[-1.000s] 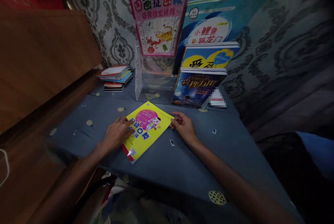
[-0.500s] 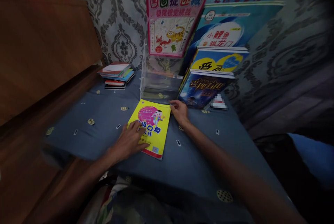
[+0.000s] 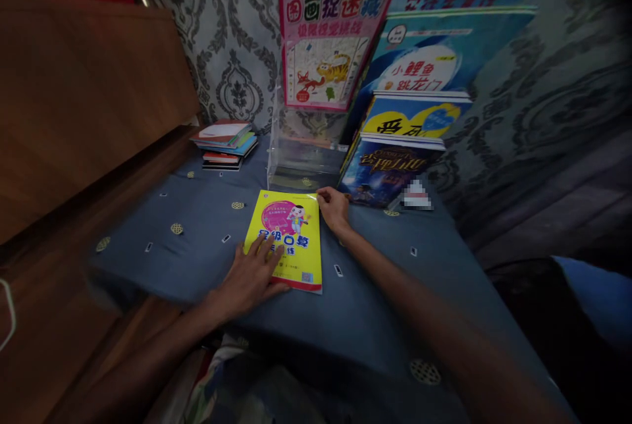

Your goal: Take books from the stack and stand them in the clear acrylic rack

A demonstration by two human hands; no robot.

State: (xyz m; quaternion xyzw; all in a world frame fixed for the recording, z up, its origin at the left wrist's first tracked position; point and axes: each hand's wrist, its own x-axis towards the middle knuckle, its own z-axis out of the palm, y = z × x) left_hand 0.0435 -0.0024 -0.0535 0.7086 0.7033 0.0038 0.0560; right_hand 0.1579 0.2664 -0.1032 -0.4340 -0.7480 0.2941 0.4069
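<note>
A yellow workbook with a pink circle and a cartoon child on its cover lies flat on the table. My left hand rests on its lower left part, fingers spread over the title. At the top right corner, the thumb and fingers of my right hand are pinched together on the workbook's edge. Just beyond the workbook stands a clear plastic book rack. It holds a pink picture book upright in its back tier; its front tiers on this side show no book.
Right of the rack's front, a dark blue book, a blue-and-yellow book and a teal book stand in tiers. A book stack lies at the back left of the cloth-covered table. Patterned wall rises behind.
The workbook has turned slightly, so its sides run straighter toward the rack. My left hand has shifted a little right and nearer me; my right hand still pinches the top right corner.
</note>
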